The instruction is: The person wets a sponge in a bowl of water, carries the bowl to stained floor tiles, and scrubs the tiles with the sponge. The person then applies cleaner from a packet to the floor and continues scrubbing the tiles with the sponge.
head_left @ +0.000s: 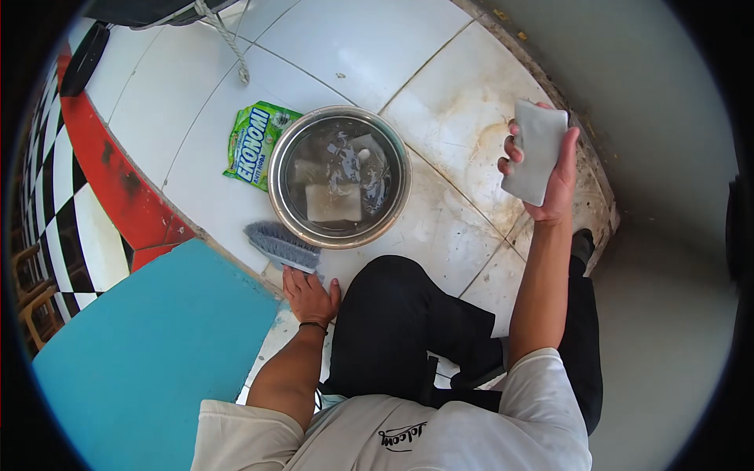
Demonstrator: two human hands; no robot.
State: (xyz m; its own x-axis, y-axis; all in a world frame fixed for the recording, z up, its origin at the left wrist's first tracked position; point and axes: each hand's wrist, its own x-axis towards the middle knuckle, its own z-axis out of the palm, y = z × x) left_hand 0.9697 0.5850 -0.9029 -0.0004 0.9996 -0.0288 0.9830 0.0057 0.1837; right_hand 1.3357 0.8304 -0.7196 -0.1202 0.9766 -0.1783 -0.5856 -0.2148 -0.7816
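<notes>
My right hand (559,169) is raised at the right, fingers wrapped round a flat grey-white rectangular slab (536,149). Low at the left, my left hand (309,294) rests with its fingertips at the edge of a grey-bristled brush (284,245) lying bristles up on the floor; whether it grips the brush is unclear. A round metal basin (402,177) of cloudy water stands above the brush, with pale rectangular pieces (333,202) under the water. Against the basin's left side lies a green EKONOMI packet (258,145).
White floor tiles (314,35) with brown stains lie around the basin. A rope end (242,71) hangs at the top. At left are a red edge (118,173) and a blue surface (165,314); a grey wall (667,118) stands at right.
</notes>
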